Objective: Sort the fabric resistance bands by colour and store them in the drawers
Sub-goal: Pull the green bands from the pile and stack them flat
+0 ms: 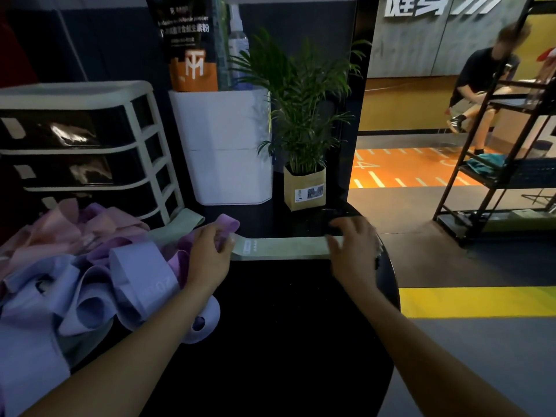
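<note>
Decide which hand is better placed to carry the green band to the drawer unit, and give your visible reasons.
Probably the left hand. It holds the green band's end nearest the drawer unit, which stands at the table's left. The right hand presses the far end and would have to cross the body.

Worn at head height, looking forward and down, close over the table [285,326] and both hands.
</note>
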